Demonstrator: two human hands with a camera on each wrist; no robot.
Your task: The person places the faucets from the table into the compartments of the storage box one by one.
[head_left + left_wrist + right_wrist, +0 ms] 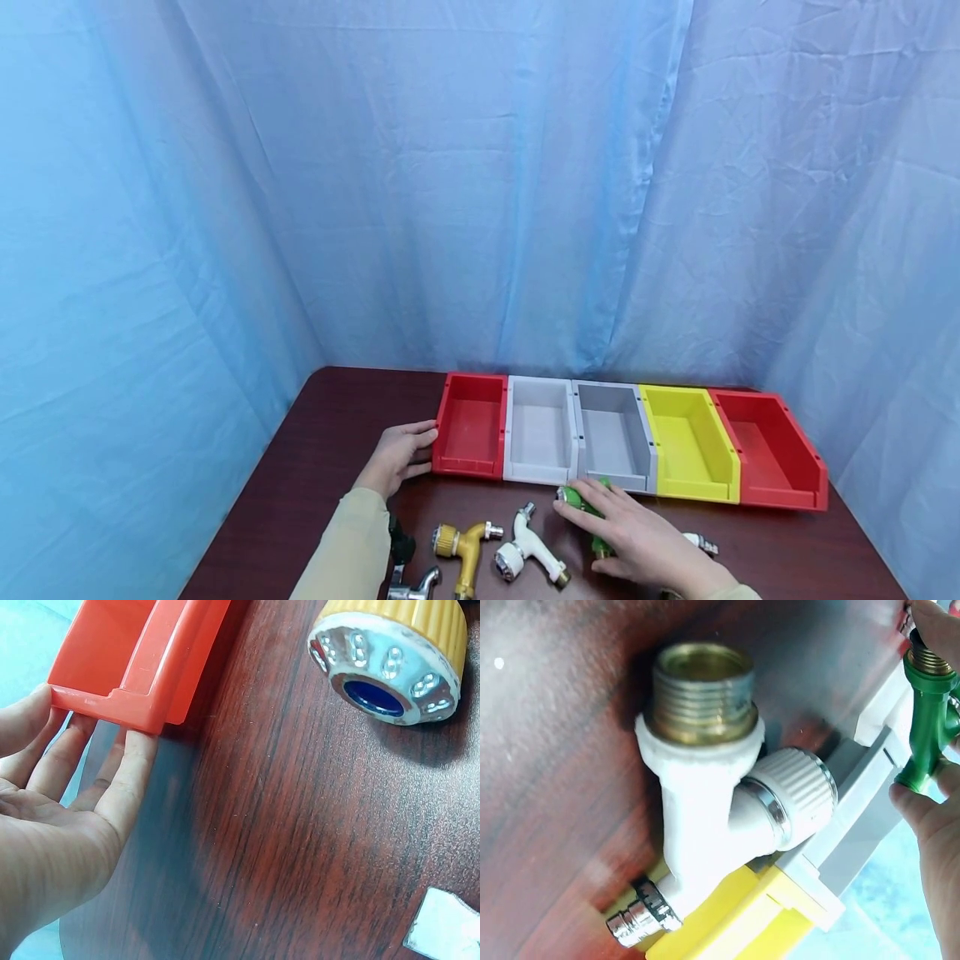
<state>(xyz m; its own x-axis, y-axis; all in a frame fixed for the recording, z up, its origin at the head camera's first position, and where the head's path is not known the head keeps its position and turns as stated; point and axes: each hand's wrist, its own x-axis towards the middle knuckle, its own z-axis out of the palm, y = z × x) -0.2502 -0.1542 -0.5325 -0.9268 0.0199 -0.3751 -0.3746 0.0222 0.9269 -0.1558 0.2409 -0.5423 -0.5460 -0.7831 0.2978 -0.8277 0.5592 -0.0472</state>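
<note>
My left hand point(400, 457) touches the left side of the leftmost red bin point(471, 468). In the left wrist view its fingers lie fairly straight against the bin's wall, the thumb at the rim. My right hand point(637, 537) holds a green faucet point(928, 712) in front of the grey bin point(611, 482). Thumb and fingers are at the faucet's two ends in the right wrist view, and the hand hides part of it from above. Left of that hand lie a white faucet point(534, 546) and a yellow faucet point(468, 550). Another white faucet point(697, 810) lies by the right hand.
A white bin point(540, 475), a yellow bin point(697, 492) and a second red bin point(783, 498) complete the row at the back. A chrome faucet point(412, 590) and a dark handle point(401, 546) lie near the left forearm. Blue curtains point(465, 208) hang behind the table point(300, 483).
</note>
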